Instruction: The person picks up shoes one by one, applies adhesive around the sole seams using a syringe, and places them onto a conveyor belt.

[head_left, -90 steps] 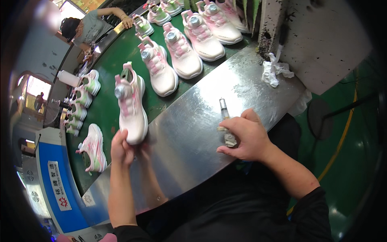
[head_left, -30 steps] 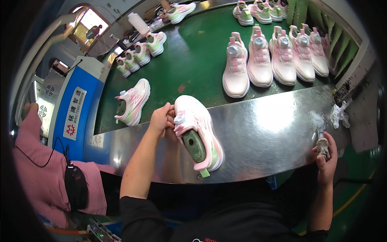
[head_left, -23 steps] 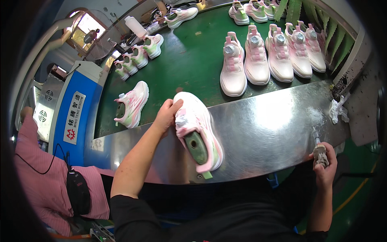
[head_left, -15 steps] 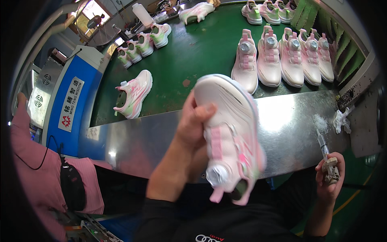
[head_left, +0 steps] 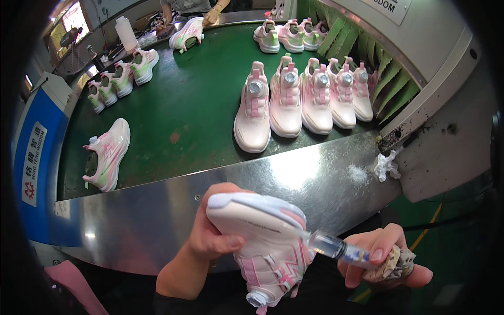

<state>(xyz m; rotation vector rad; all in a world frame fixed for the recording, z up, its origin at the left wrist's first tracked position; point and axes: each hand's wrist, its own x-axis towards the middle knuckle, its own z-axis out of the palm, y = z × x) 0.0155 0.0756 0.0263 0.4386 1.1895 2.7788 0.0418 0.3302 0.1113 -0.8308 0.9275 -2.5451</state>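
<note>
My left hand [head_left: 210,233] is closed around the toe end of a white and pink sneaker [head_left: 265,223], thumb on its upper. The shoe is tilted, its toe up and its heel with a silver dial low, above the metal table edge. In my right hand [head_left: 386,247] is a clear syringe [head_left: 326,244], together with a crumpled greyish wad [head_left: 395,263] around its rear end. The syringe's tip reaches the shoe's side close to where sole and upper meet; the exact contact is too small to tell.
Behind the metal ledge [head_left: 152,210], the green belt [head_left: 194,105] carries a row of sneakers [head_left: 289,105], more sneakers [head_left: 122,79] at left, and a lone one [head_left: 109,155]. A co-worker's hand [head_left: 211,17] touches a far shoe. Crumpled white tissue [head_left: 387,166] lies at right.
My left hand has lowered and turned the sneaker. My right hand has brought the syringe from the far right to the shoe's side. The whole view has swung to the right.
</note>
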